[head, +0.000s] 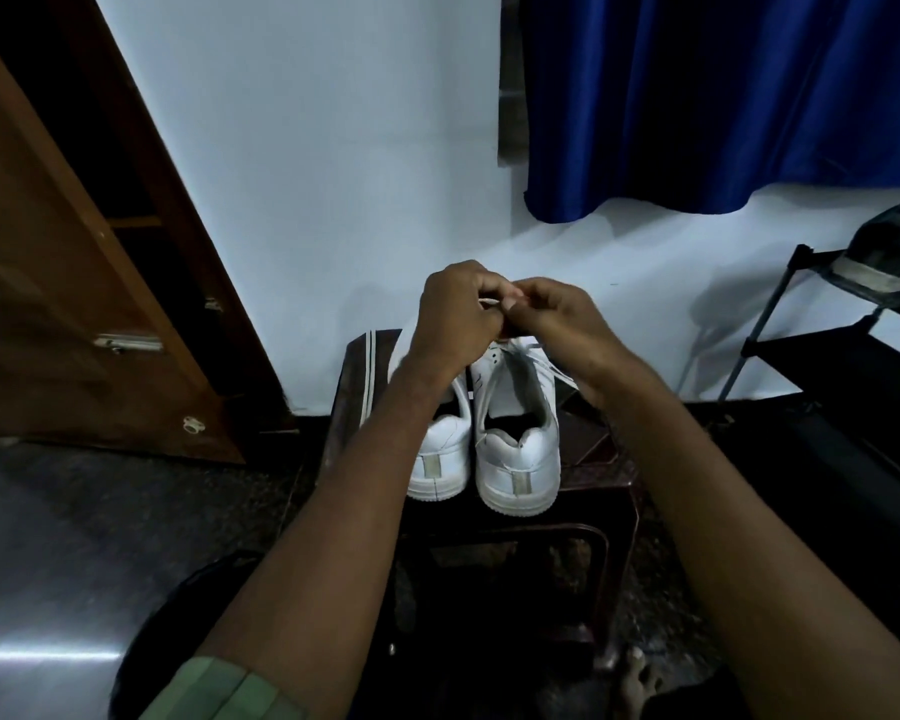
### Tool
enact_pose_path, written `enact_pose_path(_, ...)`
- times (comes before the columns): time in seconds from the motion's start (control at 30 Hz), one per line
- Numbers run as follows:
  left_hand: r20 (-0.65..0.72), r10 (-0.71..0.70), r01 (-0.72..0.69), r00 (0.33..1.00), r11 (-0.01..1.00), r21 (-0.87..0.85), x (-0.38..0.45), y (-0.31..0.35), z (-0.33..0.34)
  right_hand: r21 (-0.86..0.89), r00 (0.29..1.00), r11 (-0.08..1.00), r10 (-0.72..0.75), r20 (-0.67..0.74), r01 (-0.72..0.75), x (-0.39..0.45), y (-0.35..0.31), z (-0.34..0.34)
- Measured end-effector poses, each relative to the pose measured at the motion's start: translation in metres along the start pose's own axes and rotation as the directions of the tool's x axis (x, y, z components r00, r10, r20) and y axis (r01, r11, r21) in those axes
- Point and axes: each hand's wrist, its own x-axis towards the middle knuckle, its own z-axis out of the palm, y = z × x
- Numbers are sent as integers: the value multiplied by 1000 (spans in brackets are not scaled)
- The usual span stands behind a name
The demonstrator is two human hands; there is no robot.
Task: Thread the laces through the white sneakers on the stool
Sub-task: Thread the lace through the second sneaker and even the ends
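Two white sneakers stand side by side on a dark brown stool (601, 449), heels toward me. The left sneaker (440, 449) is partly hidden by my left forearm. The right sneaker (520, 459) has a white lace (533, 358) running across its upper eyelets. Above the toes of the shoes my left hand (453, 317) and my right hand (557, 317) meet, fingers curled, both pinching the lace end (491, 302) between them. The front parts of both shoes are hidden behind my hands.
A brown wooden door (74, 304) leans open at the left. A blue curtain (723, 96) hangs on the white wall behind. A black shoe rack (822, 356) with a dark shoe stands at the right. A striped dark object (365, 376) leans beside the stool.
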Motion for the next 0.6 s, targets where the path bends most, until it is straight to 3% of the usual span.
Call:
enact_pose_path(0.17,50,-84,93,995,972,-215,-2,-3,-9,-37,997,999,5,-83,-8,0,12,5)
enact_pose_path(0.37,21,-142,141,990,935,-324,-7,5,-13,-68,993,996,-60,-101,53,0,9,1)
enact_pose_path(0.53,35,-146,150,989,975,-163,-6,0,-14,-162,980,981,-135,-149,111,4,13,-9)
enact_pose_path(0.6,147,-182,185,972,983,-9,-5,1,-19,-236,976,968,-128,-177,84,6,19,-14)
